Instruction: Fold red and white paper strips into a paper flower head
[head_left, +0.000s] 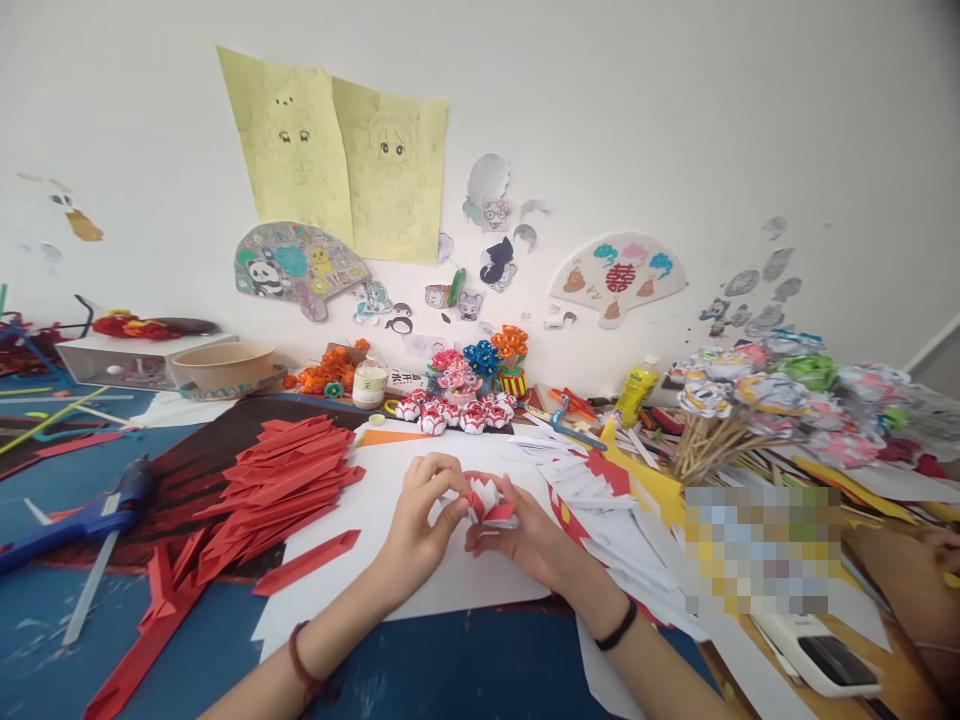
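Head view: both hands meet over a white sheet (390, 560) on the blue table (450, 680). Left hand (416, 530) w/ fingers curled, thumb + fingertips pinching the left side of a small red-and-white folded paper piece (489, 500). Right hand (525, 535) also curled, pinching the same piece from the right/underneath. Piece sits between the two hands, just above the sheet, roughly center of frame. Can't tell if it touches the paper below.

Left of hands: heap of red folded paper strips (277, 490), a single red strip (306, 562) lying near the left wrist. Blue glue gun (82, 520) further left, well apart. Right of hands: pile of white folded pieces (592, 480) w/ some red mixed in, just beside the right hand. Behind the sheet: row of finished red-white paper balls (450, 412), small paper flower pots (480, 365), glass jar (369, 383). Far right: bunch of paper flowers on sticks (757, 395), white device (814, 655) near table edge, another person's hand (926, 560) at right border. Wall w/ two yellow drawings (337, 165) and fan cutouts.
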